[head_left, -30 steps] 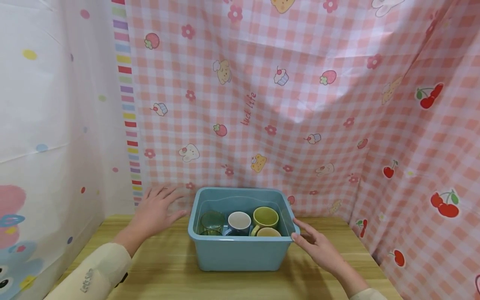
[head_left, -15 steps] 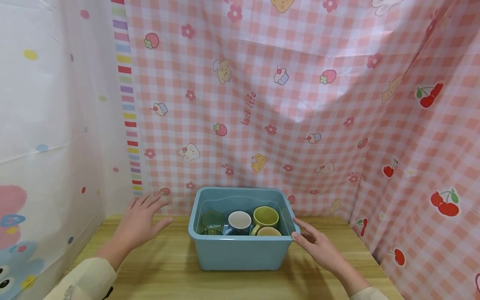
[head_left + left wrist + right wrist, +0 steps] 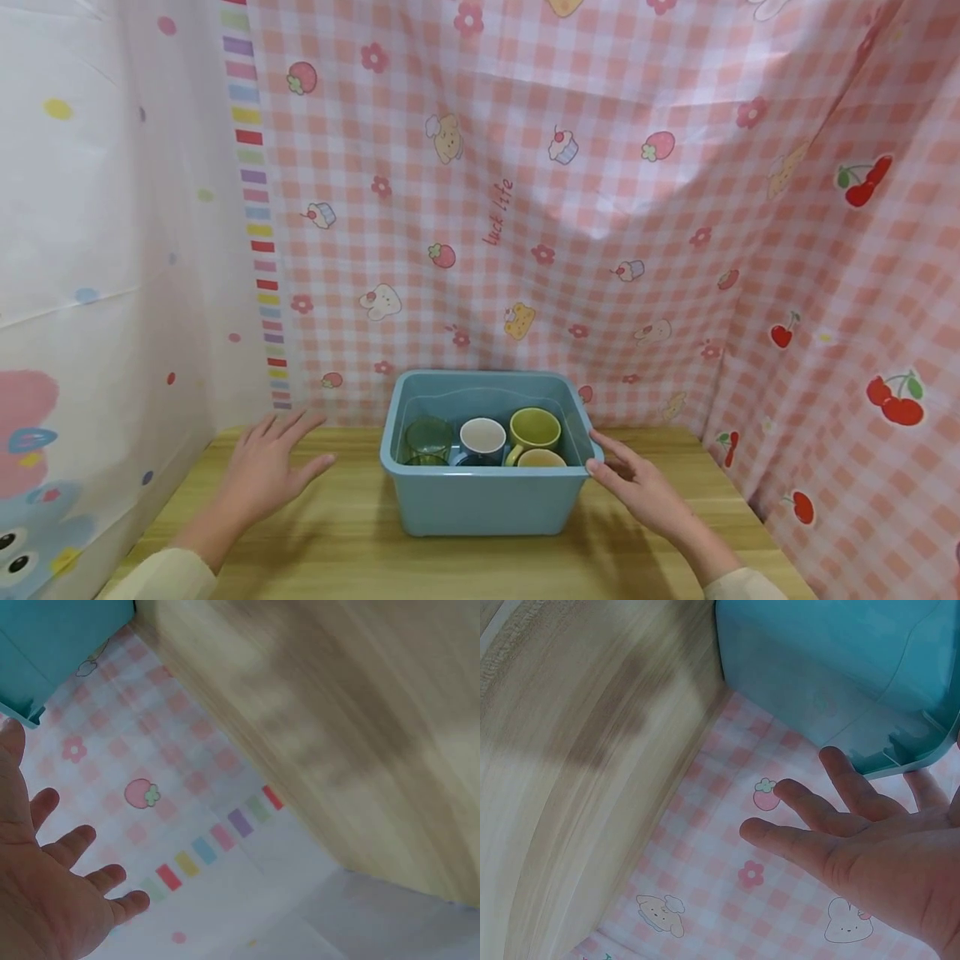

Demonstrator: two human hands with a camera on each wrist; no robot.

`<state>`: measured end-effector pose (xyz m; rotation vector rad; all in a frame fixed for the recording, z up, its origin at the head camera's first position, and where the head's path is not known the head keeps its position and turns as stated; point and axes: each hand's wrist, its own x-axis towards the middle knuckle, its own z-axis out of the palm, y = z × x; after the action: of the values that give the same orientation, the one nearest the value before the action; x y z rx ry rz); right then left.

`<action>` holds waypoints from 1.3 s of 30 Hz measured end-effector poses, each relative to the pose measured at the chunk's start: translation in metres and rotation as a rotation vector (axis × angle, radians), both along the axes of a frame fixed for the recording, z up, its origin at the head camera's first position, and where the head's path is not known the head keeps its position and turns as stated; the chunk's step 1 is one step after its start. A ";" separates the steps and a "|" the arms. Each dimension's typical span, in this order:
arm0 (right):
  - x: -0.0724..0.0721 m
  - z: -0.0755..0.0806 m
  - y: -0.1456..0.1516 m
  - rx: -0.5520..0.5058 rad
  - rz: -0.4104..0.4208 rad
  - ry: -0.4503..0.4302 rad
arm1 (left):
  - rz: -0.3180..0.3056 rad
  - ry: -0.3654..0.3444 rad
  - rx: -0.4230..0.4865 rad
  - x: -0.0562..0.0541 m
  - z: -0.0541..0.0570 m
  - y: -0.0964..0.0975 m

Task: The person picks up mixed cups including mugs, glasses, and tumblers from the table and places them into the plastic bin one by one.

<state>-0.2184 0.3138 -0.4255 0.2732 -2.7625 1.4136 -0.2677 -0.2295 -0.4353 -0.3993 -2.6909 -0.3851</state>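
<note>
A blue plastic bin (image 3: 483,502) stands upright on the wooden table. Inside it are a green-tinted glass (image 3: 428,435), a mug with a white interior (image 3: 482,437), an olive-green mug (image 3: 536,427) and a pale yellow cup (image 3: 542,458), partly hidden by the front rim. My right hand (image 3: 647,493) touches the bin's right rim near the front corner, thumb and forefinger at the edge. Its other fingers (image 3: 802,806) stretch out fairly straight in the right wrist view. To the left of the bin, my left hand (image 3: 264,472) hovers over the table with fingers spread, holding nothing.
The wooden table (image 3: 345,550) extends around the bin. A pink checked curtain (image 3: 480,208) hangs close behind it and along the right, while a white printed curtain (image 3: 97,275) hangs along the left.
My left hand has moved left and down, away from the bin, fingers still spread. The right hand has stayed at the bin's rim, and the bin has kept its place.
</note>
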 end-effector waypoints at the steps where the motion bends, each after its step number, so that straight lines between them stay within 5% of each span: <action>1: 0.000 0.000 0.000 0.006 0.001 0.003 | 0.005 -0.003 0.006 0.001 -0.002 -0.002; 8: -0.004 0.001 -0.001 0.024 0.013 0.025 | 0.046 -0.022 0.040 0.007 -0.012 -0.014; 25: -0.002 0.000 0.002 0.039 0.017 0.008 | 0.075 -0.070 0.042 0.017 -0.015 -0.017; 39: 0.005 -0.001 0.006 0.072 0.001 0.031 | 0.135 -0.088 0.170 0.024 -0.024 -0.018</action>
<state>-0.2138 0.3203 -0.4266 0.2965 -2.7927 1.3000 -0.2440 -0.2474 -0.4594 -0.1541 -2.7237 -0.5982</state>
